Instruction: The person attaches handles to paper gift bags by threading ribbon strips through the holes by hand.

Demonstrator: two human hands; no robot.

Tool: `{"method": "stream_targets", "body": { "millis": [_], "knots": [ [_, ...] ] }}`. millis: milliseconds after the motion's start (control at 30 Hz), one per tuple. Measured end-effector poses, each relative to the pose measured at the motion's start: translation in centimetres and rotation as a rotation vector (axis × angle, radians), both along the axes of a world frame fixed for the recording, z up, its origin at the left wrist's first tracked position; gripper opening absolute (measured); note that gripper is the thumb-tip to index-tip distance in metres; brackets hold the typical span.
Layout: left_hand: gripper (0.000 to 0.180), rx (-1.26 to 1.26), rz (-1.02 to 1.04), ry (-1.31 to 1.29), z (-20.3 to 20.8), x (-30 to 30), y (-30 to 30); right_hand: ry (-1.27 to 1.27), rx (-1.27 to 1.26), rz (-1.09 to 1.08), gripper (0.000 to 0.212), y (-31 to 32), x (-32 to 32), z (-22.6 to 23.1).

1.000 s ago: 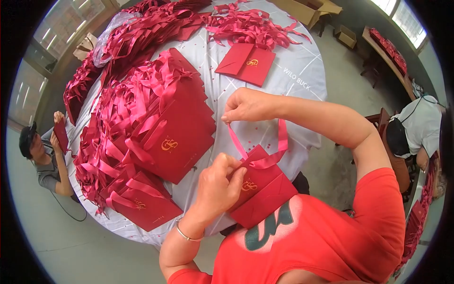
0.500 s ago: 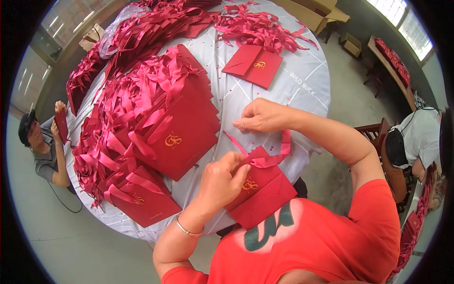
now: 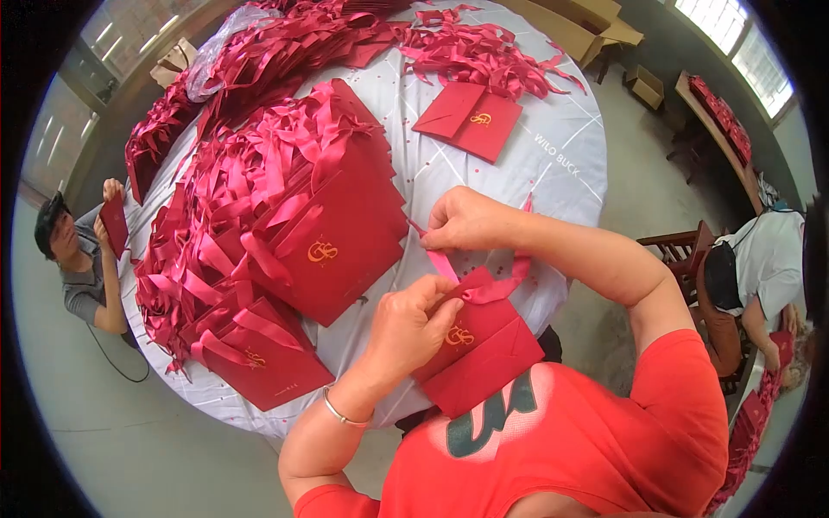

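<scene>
A red paper gift bag (image 3: pixel 484 371) with a gold emblem lies flat at the table edge against my red shirt. My left hand (image 3: pixel 410 328) is closed at the bag's upper left edge, thumb and fingers pinched together; fingers hide part of the emblem. Just beyond it, my right hand (image 3: pixel 462 220) pinches a pink-red ribbon (image 3: pixel 442 263) that runs down to the bag's top. The ribbon's tip pokes out left of the fingertips. Another ribbon length (image 3: pixel 521 266) loops up at the bag's right side, where a ribbon fold lies across the top.
Stacked red bags with ribbons (image 3: pixel 345 233) fill the table's left. A single bag (image 3: pixel 469 121) lies beyond my right hand, near a heap of loose ribbons (image 3: pixel 484 56). A co-worker (image 3: pixel 82 259) holds a red bag at the left; another person (image 3: pixel 760 259) is at the right.
My right hand has come slightly toward me and now pinches the ribbon, whose end lay loose below the fingers before. My left hand has barely moved.
</scene>
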State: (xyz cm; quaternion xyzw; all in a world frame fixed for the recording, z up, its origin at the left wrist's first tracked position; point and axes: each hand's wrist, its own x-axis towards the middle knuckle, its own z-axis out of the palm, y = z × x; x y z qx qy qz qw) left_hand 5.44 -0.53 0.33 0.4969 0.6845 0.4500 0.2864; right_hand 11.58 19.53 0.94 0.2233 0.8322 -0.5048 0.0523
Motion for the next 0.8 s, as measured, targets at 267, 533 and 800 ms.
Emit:
{"method": "stream_targets", "body": {
  "millis": [267, 533, 800],
  "knots": [
    [0.011, -0.039, 0.02, -0.079, -1.2, -0.7, 0.2, 0.007, -0.012, 0.125, 0.036, 0.2, 5.7, 3.3],
    [0.012, -0.115, 0.065, -0.077, -0.5, -0.4, 0.7, 0.219, 0.417, 0.31, 0.04, -0.9, 11.1, 5.5],
    [0.022, -0.242, 0.14, 0.091, 0.2, 0.1, 1.0, 0.053, -0.307, 0.266, 0.031, -0.7, 13.0, 8.6]
  ]
}}
